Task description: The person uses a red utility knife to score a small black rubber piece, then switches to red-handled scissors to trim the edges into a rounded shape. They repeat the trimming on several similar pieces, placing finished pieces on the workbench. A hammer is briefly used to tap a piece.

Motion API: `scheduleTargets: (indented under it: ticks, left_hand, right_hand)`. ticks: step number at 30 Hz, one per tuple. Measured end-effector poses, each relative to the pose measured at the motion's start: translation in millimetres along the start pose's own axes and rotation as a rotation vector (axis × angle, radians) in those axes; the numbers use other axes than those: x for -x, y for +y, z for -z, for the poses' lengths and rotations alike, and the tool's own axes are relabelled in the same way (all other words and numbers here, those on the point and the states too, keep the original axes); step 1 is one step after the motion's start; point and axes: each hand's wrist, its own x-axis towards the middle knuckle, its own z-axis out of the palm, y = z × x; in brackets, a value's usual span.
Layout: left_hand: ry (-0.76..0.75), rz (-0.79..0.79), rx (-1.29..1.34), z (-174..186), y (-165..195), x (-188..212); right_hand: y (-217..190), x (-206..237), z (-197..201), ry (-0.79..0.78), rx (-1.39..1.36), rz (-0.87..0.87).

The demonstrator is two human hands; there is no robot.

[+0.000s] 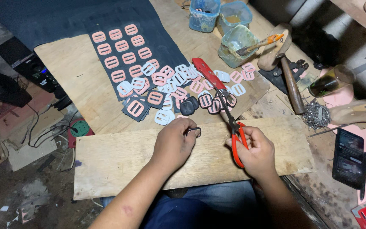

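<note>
My left hand (175,143) pinches a small dark buckle-shaped piece (193,131) over a wooden board (119,159) on my lap. My right hand (256,152) grips red-handled scissors (233,127), blades pointing up and away towards the pile. Beyond the board lies a heap of pink, white and black buckle-shaped pieces (178,89). More pink ones sit in rows on a dark sheet (123,51). A red utility knife (207,73) rests on the pile.
Plastic tubs (234,42) with glue and a brush stand at the back. A hammer (291,82), wooden shoe lasts (359,111), a heap of small nails (316,114), a phone (348,157) and a speaker (26,63) surround the work area.
</note>
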Motion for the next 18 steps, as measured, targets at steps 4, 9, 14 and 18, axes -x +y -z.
scheduleTargets:
  ticks: [4, 9, 14, 18]
  left_hand:
    - [-0.106, 0.226, 0.605, 0.6, -9.3, 6.1]
    - [0.043, 0.124, 0.823, 9.4, -0.1, 13.5]
    - [0.124, 0.279, 0.857, 23.3, 6.7, 16.9]
    - [0.175, 0.336, 0.777, 24.8, 5.6, 17.0]
  right_hand:
    - [2.6, 3.8, -1.1, 0.033, 0.001, 0.024]
    - [1.3, 10.5, -1.4, 0.052, -0.028, -0.058]
    - [-7.5, 41.4, -0.2, -0.367, -0.392, -0.386]
    - [-12.5, 65.1, -8.8, -0.67, -0.668, -0.453]
